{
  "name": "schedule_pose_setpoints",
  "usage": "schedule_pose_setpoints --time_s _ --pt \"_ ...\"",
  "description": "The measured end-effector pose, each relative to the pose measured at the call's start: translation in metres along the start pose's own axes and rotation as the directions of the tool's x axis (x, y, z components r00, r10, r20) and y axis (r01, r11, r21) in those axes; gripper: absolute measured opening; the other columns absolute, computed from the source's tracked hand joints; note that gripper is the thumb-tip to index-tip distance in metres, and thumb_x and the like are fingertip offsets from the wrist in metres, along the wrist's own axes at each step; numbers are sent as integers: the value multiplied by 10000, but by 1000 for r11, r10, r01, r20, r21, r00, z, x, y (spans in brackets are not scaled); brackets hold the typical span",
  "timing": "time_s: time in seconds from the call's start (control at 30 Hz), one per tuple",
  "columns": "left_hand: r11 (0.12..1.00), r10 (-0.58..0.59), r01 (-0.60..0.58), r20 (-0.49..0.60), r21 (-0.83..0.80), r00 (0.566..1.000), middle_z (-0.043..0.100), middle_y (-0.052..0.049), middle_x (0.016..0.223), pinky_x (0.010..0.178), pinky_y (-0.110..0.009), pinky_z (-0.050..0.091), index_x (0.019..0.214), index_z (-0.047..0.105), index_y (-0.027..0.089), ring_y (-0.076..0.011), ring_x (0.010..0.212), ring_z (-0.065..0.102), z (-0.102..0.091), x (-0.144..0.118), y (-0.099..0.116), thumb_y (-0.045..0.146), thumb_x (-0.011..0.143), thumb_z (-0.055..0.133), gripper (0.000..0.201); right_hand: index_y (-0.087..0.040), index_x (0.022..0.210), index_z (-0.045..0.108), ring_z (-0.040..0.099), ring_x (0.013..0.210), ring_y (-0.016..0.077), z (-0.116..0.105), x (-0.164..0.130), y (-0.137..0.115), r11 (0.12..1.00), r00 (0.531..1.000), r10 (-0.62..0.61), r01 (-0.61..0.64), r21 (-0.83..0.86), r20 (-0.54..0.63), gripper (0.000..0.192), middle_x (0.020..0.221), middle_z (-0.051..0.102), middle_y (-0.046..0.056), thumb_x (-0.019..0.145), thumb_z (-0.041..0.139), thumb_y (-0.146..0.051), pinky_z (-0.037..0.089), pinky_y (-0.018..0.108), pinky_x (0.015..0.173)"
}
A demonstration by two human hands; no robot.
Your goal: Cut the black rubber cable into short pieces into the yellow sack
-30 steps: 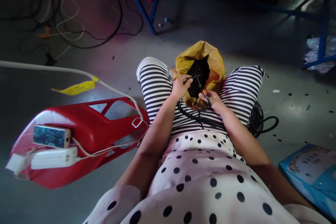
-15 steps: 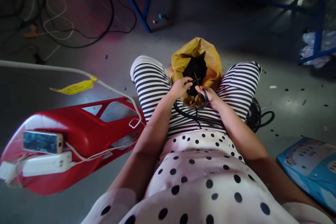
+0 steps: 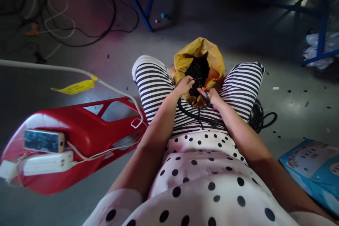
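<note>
Between my knees is a yellow sack [image 3: 215, 54] with its mouth rolled open, holding a heap of small black pieces [image 3: 196, 69]. Over the near side of the mouth, my right hand [image 3: 212, 97] grips a pair of scissors [image 3: 207, 96] with dark handle loops and a bit of orange near the pivot. The dark blades point into the sack and barely stand out against the black heap. My left hand [image 3: 185, 85] is pinched on a thin black piece close to the blade tips; its exact kind is too small to make out.
A red plastic stool [image 3: 87, 127] lies at left, bearing a phone [image 3: 43, 141] and a white power strip [image 3: 47, 164]. A black cable coil [image 3: 256, 114] is by my right leg. At lower right sits a blue package [image 3: 312, 173]. Blue table legs [image 3: 137, 3] stand ahead.
The scissor blades, spread apart and crossing earlier, now look closer together. My left hand has shifted very slightly, with its fingers closer together.
</note>
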State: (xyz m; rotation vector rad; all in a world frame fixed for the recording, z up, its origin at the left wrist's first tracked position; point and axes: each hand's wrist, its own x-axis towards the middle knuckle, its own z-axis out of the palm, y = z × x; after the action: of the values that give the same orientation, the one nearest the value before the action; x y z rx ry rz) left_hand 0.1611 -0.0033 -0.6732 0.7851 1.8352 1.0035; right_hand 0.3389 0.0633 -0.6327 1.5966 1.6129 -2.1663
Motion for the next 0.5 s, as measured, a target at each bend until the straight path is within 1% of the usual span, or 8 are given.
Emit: schedule_pose_setpoints --time_s 0.1,0.2,0.3,0.43,0.5 --pt "997 -76 76 -12 22 997 588 23 621 676 -293 398 838 622 201 -162 626 550 6 1 -1 171 957 635 123 -229 698 556 481 361 149 0 1 1 1000 1000 -6 6 -8 6 665 461 527 -7 613 956 -753 321 277 321" --pt "996 -89 90 -22 23 996 572 18 643 693 -298 393 804 606 199 -167 650 530 9 3 -2 156 966 622 168 -231 679 543 481 355 142 0 0 3 999 998 -32 32 -13 45 654 446 527 -1 643 943 -748 291 262 322" --pt "995 -96 97 -39 38 995 585 10 695 724 -298 406 798 605 200 -175 694 535 10 5 -5 146 957 634 170 -248 653 502 459 337 133 0 1 5 999 996 -42 43 -4 79 680 418 493 -18 633 933 -772 280 257 321" --pt "981 -144 148 -41 122 989 601 -1 726 743 -313 420 804 603 208 -192 718 548 10 6 -7 179 970 633 172 -253 663 472 466 331 142 3 4 7 1000 997 -1 3 -18 81 724 403 487 -22 616 904 -832 266 255 318" --pt "973 -151 156 -39 168 988 600 -4 717 751 -321 430 786 605 210 -196 707 542 9 6 -8 194 972 635 189 -249 671 476 468 325 143 4 6 7 999 997 17 -14 -40 79 728 398 486 -21 617 902 -836 268 254 319"
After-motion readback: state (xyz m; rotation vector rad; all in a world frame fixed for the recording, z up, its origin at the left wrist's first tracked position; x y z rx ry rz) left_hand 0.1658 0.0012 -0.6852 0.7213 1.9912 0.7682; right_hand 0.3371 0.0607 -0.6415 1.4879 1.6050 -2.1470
